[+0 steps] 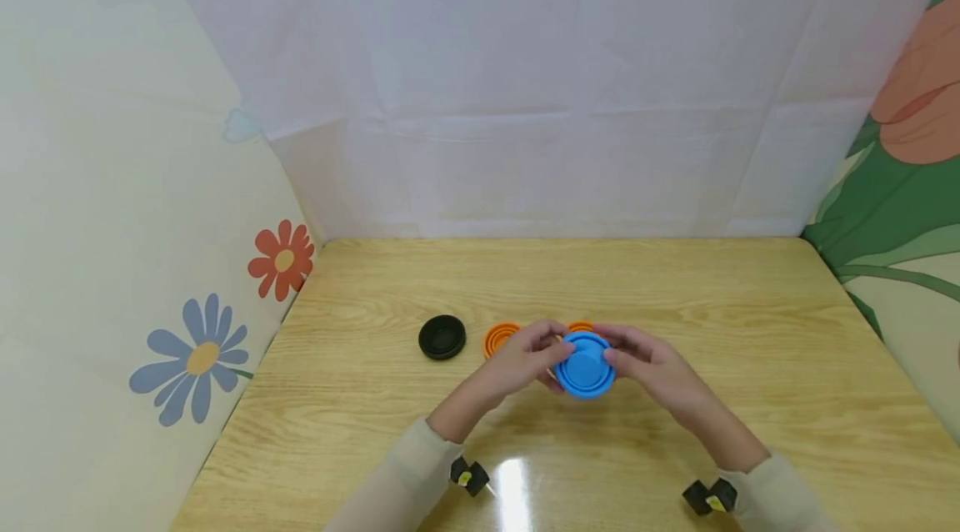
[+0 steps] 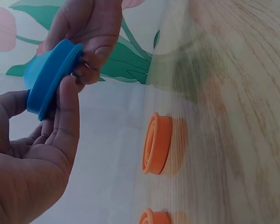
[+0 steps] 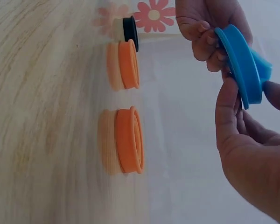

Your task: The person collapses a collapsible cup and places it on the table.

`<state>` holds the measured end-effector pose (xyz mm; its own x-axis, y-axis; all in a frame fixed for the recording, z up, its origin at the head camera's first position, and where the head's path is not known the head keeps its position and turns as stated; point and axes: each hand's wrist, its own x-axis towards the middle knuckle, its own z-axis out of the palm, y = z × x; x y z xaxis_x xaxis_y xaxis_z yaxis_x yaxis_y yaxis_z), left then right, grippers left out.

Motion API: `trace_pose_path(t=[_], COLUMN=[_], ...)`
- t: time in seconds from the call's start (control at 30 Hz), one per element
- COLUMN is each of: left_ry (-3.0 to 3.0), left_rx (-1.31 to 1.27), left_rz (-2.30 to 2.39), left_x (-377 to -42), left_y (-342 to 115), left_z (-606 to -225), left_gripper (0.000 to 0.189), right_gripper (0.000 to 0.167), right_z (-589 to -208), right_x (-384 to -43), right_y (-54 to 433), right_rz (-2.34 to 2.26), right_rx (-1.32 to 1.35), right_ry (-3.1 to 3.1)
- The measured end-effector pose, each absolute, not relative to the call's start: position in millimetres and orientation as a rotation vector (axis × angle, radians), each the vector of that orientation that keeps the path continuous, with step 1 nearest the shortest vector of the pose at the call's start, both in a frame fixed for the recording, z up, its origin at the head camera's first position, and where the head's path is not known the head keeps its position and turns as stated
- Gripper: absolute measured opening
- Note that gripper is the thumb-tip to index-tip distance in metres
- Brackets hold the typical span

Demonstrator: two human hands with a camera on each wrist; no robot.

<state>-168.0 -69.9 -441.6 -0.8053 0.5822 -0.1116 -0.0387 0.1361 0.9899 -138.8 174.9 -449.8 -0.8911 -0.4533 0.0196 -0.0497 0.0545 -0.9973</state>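
Between both hands, raised off the table, is a blue collapsible cup [image 1: 585, 371], tilted so that one round face points toward the head camera. My left hand [image 1: 522, 361] pinches its left edge, thumb on the near face and fingers behind. On the opposite edge my right hand [image 1: 666, 375] pinches it the same way. Both wrist views show the blue cup [image 2: 50, 77] from the side, its rim wide and its middle pushed out from the ring. Two flattened orange collapsible cups [image 3: 129, 140] sit on the table beyond the hands, partly hidden by them in the head view.
A flattened black collapsible cup [image 1: 442, 337] lies on the wooden table [image 1: 360, 399], left of the orange ones. White cloth [image 1: 480, 98] hangs along the table's back edge. Flower-patterned panels [image 1: 202, 357] stand at the left and right sides.
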Motion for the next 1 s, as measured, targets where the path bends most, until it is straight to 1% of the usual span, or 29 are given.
trace_pose_path(t=[0.27,0.6,0.73,1.0], left_ry=[1.921,2.020,2.030,2.094], left_rx=[0.487,0.515,0.535,0.546], left_rz=[1.751,1.652,1.626,1.597], left_x=[-164.9,-163.9,-164.3,-162.4], left_y=[-66.5,-67.3,-67.4,-65.6], left_z=[-438.2,-434.3,-435.3,-434.4], left_gripper=[0.032,0.032,0.032,0.023], right_gripper=[0.047,0.049,0.047,0.044], right_z=[-451.0,-450.2,-450.3,-449.0], right_x=[-138.1,-138.2,-139.0,-137.6], right_y=[169.5,171.9,170.9,166.9], right_rz=[-1.923,-1.855,-1.847,-1.818], right_rx=[-0.403,-0.425,-0.445,-0.461], right_ry=[2.074,2.065,2.064,2.121])
